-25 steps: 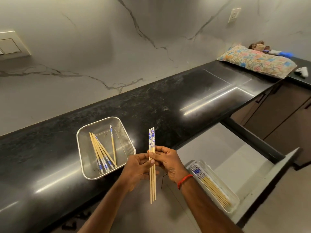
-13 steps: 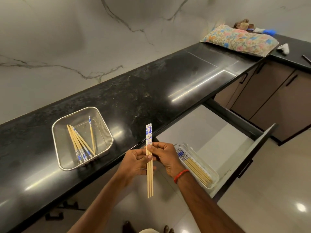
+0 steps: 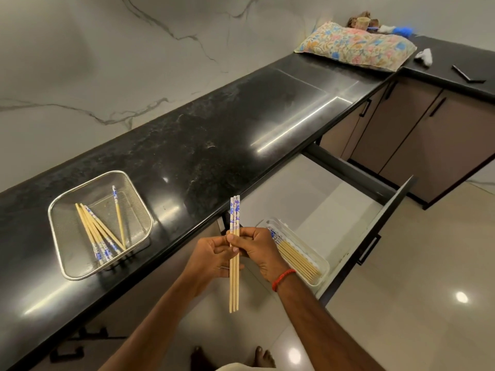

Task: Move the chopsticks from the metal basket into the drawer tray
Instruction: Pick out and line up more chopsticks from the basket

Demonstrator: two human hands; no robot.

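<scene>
I hold a bundle of three chopsticks (image 3: 234,285) upright in front of the counter edge, blue-patterned ends up. My left hand (image 3: 211,257) and my right hand (image 3: 261,251) both pinch the bundle near its upper third. The metal mesh basket (image 3: 67,261) sits on the black counter to the left, with several chopsticks (image 3: 100,232) lying in it. To the right, the white drawer tray (image 3: 320,259) rests in the open drawer with several chopsticks (image 3: 296,258) lying side by side; my right hand hides its near-left end.
The open drawer (image 3: 385,218) juts out to the right, its front panel toward the floor side. A floral cushion (image 3: 356,45) and small items lie at the far end of the black counter (image 3: 214,135). Brown cabinets (image 3: 428,140) stand beyond. My feet show at the bottom.
The view has swung right and down, so the basket sits further left and the drawer shows more. Both hands keep the same hold on the bundle, a little closer to the tray.
</scene>
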